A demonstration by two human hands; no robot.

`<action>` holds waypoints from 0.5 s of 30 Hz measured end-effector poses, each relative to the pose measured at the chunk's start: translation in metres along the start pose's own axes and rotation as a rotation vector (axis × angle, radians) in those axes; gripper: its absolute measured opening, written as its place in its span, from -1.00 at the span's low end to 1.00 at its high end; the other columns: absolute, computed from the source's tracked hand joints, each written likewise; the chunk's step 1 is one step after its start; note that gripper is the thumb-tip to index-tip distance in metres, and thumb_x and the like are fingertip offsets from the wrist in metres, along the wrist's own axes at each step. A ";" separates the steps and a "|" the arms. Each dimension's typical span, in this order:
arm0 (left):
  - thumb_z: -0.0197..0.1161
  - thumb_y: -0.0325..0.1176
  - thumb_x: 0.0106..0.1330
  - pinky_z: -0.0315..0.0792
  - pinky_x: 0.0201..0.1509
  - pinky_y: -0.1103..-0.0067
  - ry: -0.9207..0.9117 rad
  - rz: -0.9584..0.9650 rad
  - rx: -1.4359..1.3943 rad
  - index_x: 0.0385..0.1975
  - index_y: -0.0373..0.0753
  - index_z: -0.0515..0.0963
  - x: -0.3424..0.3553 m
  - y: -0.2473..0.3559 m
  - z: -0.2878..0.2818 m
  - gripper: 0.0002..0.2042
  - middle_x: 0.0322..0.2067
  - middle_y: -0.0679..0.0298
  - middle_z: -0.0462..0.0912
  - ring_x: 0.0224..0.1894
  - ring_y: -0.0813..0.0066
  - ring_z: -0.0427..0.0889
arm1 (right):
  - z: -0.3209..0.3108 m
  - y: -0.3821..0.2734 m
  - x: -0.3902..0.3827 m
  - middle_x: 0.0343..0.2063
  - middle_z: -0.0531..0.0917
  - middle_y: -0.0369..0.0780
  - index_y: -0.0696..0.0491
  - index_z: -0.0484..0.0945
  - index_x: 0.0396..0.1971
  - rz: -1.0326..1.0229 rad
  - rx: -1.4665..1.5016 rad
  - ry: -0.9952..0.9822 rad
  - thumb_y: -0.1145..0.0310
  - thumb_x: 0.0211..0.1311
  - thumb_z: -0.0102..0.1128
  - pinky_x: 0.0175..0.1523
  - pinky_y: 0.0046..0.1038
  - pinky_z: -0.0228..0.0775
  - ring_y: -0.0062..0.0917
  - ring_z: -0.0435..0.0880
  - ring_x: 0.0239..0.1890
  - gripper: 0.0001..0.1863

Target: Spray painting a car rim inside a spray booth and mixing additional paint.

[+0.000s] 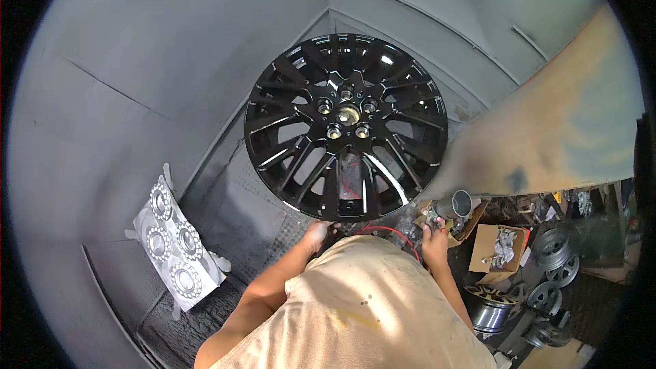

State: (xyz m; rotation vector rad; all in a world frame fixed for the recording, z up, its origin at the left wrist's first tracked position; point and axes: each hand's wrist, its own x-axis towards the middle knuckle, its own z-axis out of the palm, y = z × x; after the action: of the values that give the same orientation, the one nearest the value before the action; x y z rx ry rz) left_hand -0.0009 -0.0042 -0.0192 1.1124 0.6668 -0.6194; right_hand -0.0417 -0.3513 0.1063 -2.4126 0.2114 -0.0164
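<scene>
A glossy black multi-spoke wheel rim (403, 119) takes up the middle of the view, its face toward me. My left hand (318, 234), whitish over the knuckles, is close to the rim's lower edge. Its fingers merge with dark shapes there, so their grip is hidden. My right hand (435, 239) is closed around a spray gun (432, 215), right of the rim's lower edge. The gun carries a round grey cup (454, 203). A red hose (393, 229) curves between my hands, in front of my beige shirt.
Grey walls (157, 48) meet behind the rim. At left is a white masked sheet (165, 236) with several ring-shaped parts. A tan sheet or panel (547, 116) hangs at right. Below it are a cardboard box (486, 242), a gold-and-silver wheel (489, 314) and several grey rims (555, 249).
</scene>
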 end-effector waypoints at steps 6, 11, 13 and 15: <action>0.14 -0.53 0.38 0.54 -0.32 0.54 0.030 -0.006 -0.075 -0.27 -0.24 0.65 -0.009 0.009 0.010 -0.88 -0.33 0.26 0.73 -0.32 0.46 0.70 | 0.014 0.008 0.004 0.00 0.52 0.21 0.37 0.52 -0.06 0.036 -0.015 -0.014 0.45 0.36 0.06 0.19 -0.11 0.31 0.13 0.49 0.06 -0.71; 0.16 -0.56 0.36 0.55 -0.31 0.56 -0.032 0.014 -0.076 -0.23 -0.26 0.65 0.001 0.007 0.009 -0.87 -0.29 0.25 0.74 -0.31 0.48 0.70 | 0.016 0.008 0.003 -0.02 0.59 0.18 0.30 0.64 -0.19 0.075 -0.018 -0.060 0.35 0.39 0.06 0.18 -0.14 0.33 0.08 0.53 0.04 -0.70; 0.17 -0.52 0.37 0.57 -0.28 0.56 -0.040 -0.015 -0.037 -0.17 -0.25 0.63 0.005 0.004 0.007 -0.87 -0.23 0.25 0.73 -0.28 0.47 0.70 | 0.016 0.002 0.003 -0.04 0.59 0.18 0.30 0.64 -0.19 0.052 0.009 -0.036 0.36 0.39 0.06 0.17 -0.15 0.34 0.08 0.54 0.03 -0.70; 0.18 -0.47 0.38 0.59 -0.25 0.57 -0.048 -0.042 0.004 -0.10 -0.24 0.61 0.008 0.001 0.007 -0.84 -0.18 0.25 0.72 -0.25 0.46 0.70 | 0.013 -0.002 0.003 -0.05 0.60 0.17 0.29 0.65 -0.18 0.030 0.036 -0.011 0.36 0.39 0.06 0.16 -0.16 0.35 0.07 0.54 0.03 -0.71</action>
State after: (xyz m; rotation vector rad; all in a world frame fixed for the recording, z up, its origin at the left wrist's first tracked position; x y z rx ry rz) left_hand 0.0067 -0.0112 -0.0223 1.0862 0.6495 -0.6818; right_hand -0.0374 -0.3418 0.0981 -2.3730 0.2400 0.0067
